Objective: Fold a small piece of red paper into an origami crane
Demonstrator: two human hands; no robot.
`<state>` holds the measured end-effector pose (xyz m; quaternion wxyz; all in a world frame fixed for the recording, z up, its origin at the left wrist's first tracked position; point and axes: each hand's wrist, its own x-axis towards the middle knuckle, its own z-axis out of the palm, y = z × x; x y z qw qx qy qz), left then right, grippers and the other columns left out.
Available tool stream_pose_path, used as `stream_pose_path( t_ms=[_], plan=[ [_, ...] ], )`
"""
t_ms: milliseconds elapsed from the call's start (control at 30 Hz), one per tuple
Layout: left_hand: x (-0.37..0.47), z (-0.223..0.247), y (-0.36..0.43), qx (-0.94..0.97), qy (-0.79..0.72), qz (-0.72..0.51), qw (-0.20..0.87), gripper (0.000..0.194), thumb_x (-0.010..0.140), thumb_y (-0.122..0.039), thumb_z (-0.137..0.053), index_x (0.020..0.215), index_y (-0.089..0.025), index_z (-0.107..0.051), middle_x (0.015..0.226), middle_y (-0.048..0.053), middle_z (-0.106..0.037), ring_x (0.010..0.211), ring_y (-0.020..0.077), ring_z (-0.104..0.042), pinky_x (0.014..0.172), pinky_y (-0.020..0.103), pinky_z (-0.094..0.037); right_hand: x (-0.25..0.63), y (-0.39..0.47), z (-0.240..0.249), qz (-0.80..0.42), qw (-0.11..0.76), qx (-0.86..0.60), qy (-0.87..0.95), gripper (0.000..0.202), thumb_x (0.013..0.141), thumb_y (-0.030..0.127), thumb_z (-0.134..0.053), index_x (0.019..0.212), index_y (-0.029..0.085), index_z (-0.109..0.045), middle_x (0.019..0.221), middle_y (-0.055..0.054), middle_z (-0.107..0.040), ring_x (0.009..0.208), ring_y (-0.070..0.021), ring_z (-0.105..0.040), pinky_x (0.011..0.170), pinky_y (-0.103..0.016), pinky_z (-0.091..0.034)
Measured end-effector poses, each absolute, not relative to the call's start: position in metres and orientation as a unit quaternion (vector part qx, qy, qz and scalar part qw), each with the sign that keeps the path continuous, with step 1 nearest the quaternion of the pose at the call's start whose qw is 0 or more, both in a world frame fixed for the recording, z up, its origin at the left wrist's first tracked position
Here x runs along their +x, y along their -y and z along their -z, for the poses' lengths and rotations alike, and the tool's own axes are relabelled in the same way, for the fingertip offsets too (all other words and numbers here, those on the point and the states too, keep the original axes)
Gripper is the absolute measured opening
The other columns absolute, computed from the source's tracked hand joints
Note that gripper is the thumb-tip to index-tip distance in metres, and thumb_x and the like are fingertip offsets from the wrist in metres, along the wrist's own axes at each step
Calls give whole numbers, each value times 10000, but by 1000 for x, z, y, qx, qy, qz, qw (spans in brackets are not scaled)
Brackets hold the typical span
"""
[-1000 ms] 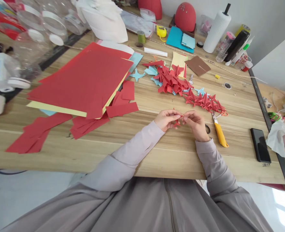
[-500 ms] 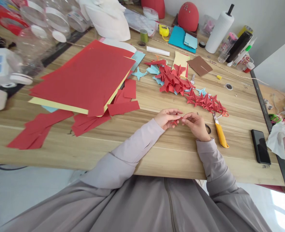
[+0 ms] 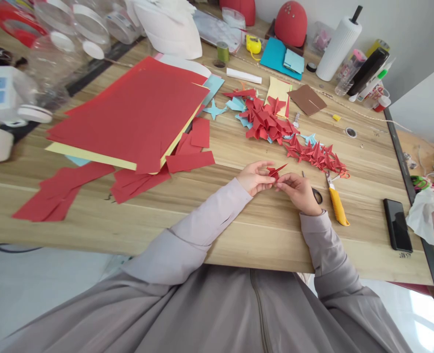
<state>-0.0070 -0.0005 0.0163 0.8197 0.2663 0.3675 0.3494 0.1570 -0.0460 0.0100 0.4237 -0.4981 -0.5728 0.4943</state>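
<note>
Between my two hands, low over the wooden table (image 3: 239, 225), is a small folded red paper piece (image 3: 275, 170) with a thin point sticking up to the right. My left hand (image 3: 256, 178) grips it between thumb and fingers. Pinched at its lower right edge are the fingertips of my right hand (image 3: 296, 190). Just beyond lies a pile of folded red paper stars (image 3: 270, 117), with a row of red stars (image 3: 316, 156) nearer to me. Beside my right wrist are black-handled scissors (image 3: 317, 196), partly hidden, and a yellow-handled cutter (image 3: 338, 206).
Left lies a stack of red paper sheets (image 3: 128, 113) with cut red strips (image 3: 62, 191) around it. A light blue paper star (image 3: 215, 110) is near the pile. A black phone (image 3: 397, 224) sits at the right edge; clear plastic jars (image 3: 53, 61) stand at back left.
The red paper piece has turned in my fingers, so its thin point now shows above my hands. Both hands stay in nearly the same place; the view has shifted slightly.
</note>
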Motion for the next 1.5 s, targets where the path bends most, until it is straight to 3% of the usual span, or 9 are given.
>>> stream_pose_path(
  t_ms=[133,333,600,833,1500],
  plan=[
    [-6,-14,0,273,-365,-359,814,509,607,63,-716,1060,-107,-558,685,21,-676,605,123,-664,596,221,-539,157,45,-9,-496,420,-497,575,270,749,440,-688,820,188,-624,714,-8,-664,679,-136,-633,694,-289,-509],
    [-3,-13,0,298,-393,-363,791,405,610,12,-746,963,-97,-580,622,27,-667,527,125,-638,488,196,-488,156,44,-8,-516,427,-506,543,268,732,431,-705,806,188,-620,712,-3,-664,686,-139,-634,710,-298,-509],
    [0,-8,1,353,-388,-387,758,365,566,-77,-798,881,-100,-615,668,27,-685,524,123,-633,499,228,-508,152,45,-10,-526,467,-513,491,238,671,386,-755,743,187,-647,718,-2,-668,689,-134,-614,730,-300,-501],
    [2,-8,2,358,-398,-379,755,309,566,-84,-792,832,-91,-633,694,42,-695,555,132,-645,519,237,-513,151,45,-9,-514,486,-530,468,165,647,286,-753,678,176,-634,628,13,-648,595,-116,-585,628,-268,-472],
    [6,-5,5,334,-394,-395,760,309,534,-138,-826,782,-85,-649,636,38,-680,517,122,-624,509,233,-492,145,46,-10,-524,518,-487,469,361,639,347,-777,829,217,-499,651,49,-600,580,-106,-561,617,-266,-478]
  ],
)
